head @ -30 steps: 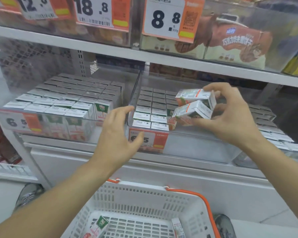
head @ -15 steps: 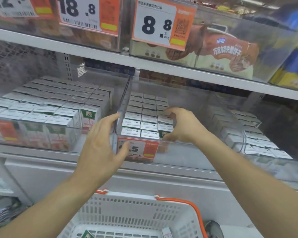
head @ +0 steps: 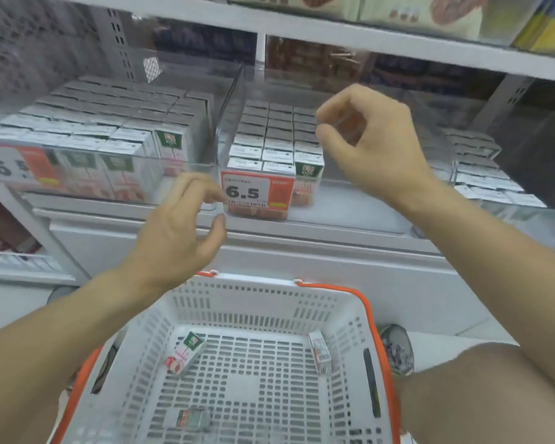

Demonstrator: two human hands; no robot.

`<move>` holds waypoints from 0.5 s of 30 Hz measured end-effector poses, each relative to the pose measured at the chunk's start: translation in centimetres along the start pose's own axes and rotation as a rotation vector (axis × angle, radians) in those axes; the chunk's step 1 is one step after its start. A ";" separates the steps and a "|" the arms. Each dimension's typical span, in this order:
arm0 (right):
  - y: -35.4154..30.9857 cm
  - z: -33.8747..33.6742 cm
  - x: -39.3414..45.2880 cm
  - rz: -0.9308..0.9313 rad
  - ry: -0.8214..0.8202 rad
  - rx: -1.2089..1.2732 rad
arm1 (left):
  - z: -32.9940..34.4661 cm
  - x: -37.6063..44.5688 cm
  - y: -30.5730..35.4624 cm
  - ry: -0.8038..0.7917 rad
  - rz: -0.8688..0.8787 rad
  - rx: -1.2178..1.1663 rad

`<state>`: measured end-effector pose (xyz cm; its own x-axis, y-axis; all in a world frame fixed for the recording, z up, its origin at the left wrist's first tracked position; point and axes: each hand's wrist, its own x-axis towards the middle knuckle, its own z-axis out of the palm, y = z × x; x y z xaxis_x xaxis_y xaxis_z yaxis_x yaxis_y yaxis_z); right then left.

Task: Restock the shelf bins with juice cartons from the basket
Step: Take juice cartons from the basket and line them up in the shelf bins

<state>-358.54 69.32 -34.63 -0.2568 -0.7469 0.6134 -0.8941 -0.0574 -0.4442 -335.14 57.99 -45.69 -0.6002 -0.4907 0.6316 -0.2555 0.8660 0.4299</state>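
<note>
Head view shows both my hands free over the shelf: a second ago my right hand (head: 370,145) carried two juice cartons toward the middle bin (head: 350,184), and now it hangs above that bin with fingers loosely curled and nothing in them, so I judge the pair went in beside the rows already standing there. My left hand (head: 180,225) hovers in front of the bin's 6.5 price tag (head: 257,193), fingers relaxed and holding nothing, touching neither tag nor bin as far as I can tell. The left bin (head: 186,161) looks packed nearly to its front wall. Down in the white basket (head: 343,293) three cartons are left: one lying near the left side (head: 185,352), one leaning by the right wall (head: 320,352), and a blurred one nearer me (head: 194,418). Restocking is nearly done; next comes a reach down for those.
</note>
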 end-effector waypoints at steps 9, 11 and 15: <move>3.6 10.2 -13.3 0.039 -1.047 -0.220 | 5.2 -11.0 -6.8 -0.769 -0.485 0.083; 6.3 12.6 -16.3 0.104 -1.151 -0.293 | 6.2 -14.0 -8.6 -0.786 -0.647 0.154; 10.2 16.1 -22.2 0.304 -1.181 -0.327 | 8.9 -19.8 -10.5 -0.843 -0.840 0.184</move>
<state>-356.03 74.59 -63.30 -0.1348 -0.8458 -0.5161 -0.9486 0.2606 -0.1794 -327.31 59.53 -68.45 -0.4841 -0.7498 -0.4510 -0.8669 0.3412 0.3634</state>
